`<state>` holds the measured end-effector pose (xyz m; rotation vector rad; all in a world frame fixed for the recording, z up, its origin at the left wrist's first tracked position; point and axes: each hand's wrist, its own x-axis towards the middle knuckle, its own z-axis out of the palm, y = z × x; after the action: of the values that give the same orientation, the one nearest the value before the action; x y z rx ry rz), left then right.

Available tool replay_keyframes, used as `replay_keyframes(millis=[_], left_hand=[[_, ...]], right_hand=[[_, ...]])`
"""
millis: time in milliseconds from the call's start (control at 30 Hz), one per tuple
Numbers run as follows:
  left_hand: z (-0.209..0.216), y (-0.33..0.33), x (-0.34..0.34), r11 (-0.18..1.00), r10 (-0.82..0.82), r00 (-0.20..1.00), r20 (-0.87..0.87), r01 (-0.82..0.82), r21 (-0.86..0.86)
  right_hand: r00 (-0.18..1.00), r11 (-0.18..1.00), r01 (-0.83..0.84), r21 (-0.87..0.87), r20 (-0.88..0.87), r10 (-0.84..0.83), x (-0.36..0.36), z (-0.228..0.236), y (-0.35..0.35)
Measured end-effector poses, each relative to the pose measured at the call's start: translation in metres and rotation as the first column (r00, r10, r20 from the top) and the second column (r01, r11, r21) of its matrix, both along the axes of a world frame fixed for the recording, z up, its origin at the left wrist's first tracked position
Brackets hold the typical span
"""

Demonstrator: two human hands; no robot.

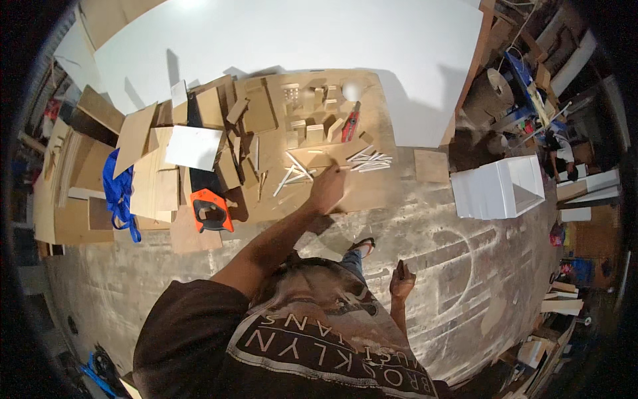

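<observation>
My left hand (327,189) reaches out over a large brown board (372,193) lying on the concrete floor. Its fingers press on the near edge of a flat plywood piece (325,156), and I cannot tell whether they grip it. Thin white sticks (369,161) fan out on both sides of that piece. Small wooden blocks (312,126) and a red-handled tool (350,126) lie just beyond. My right hand (402,279) hangs low beside my leg with loosely spread fingers and nothing in it. My sandalled foot (362,246) stands between the two hands.
Stacked plywood offcuts (156,179) and a white sheet (193,147) lie to the left, with an orange-handled saw (211,209) and a blue strap (118,189). A big white panel (299,40) lies beyond. A white cabinet (498,186) and a small plywood square (432,166) sit to the right.
</observation>
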<state>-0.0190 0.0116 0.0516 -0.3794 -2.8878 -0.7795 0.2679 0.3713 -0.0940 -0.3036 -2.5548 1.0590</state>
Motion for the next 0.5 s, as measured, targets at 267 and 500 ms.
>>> replay_keyframes(millis=[267,500], left_hand=[[-0.037,-0.119,0.089,0.924,0.367,0.929,-0.036,-0.36,0.127],[-0.038,-0.159,0.011,0.959,0.24,0.913,-0.33,-0.276,-0.065]], right_hand=[[0.96,0.927,-0.237,0.292,0.218,0.176,-0.026,0.051,-0.025],[0.966,0.966,-0.139,0.22,0.245,0.083,-0.063,0.064,-0.054]])
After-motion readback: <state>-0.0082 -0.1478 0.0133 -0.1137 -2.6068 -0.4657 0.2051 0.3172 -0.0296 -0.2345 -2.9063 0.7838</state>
